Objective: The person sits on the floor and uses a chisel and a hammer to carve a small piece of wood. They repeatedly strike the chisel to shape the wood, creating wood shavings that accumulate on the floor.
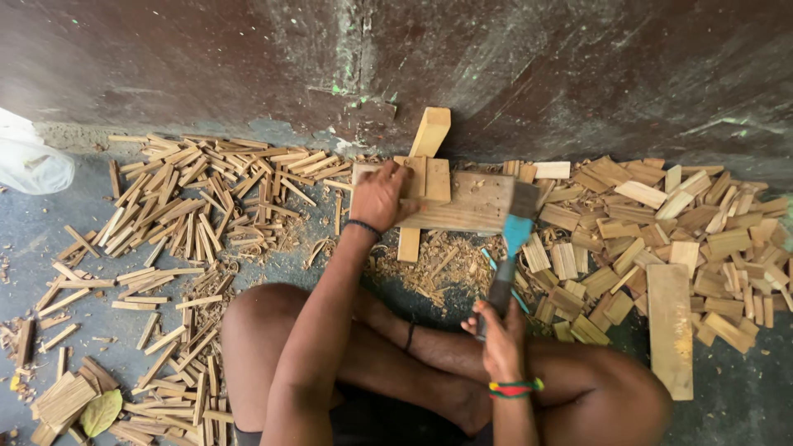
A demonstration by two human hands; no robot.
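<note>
I see the left hand (pixel 382 196) pressed down on a small upright wood piece (pixel 410 183) standing on the wooden block (pixel 467 201). Fingers curl over its top, clasping it in place. The block lies flat on the floor (pixel 91 215) against the foot of the wall (pixel 512 66), long axis left-right, parallel to the wall.

The right hand (pixel 500 330) is clenched around the dark handle of a chopping tool (pixel 510 244). The tool's long axis runs near vertical in frame, handle toward me, head away toward the wall. The upper handle is wrapped in blue tape; the head sits at the block's right end. The head is motion-blurred, so I can't tell whether the edge touches the wood.

A pale slat (pixel 430 132) leans on the wall behind the block, tilted up to the right. Another slat (pixel 408 244) pokes out from under the block's near edge.

On the left of the floor is a heap of thin split sticks (pixel 186 206); on the right, a heap of wider flat offcuts (pixel 661 223). A long plank (pixel 670 326) lies there, pointing toward the wall. Shavings (pixel 429 268) are under the block's near side.

My crossed legs hide the floor near the bottom edge. A white bag (pixel 29 161) is cut off at the left edge.
</note>
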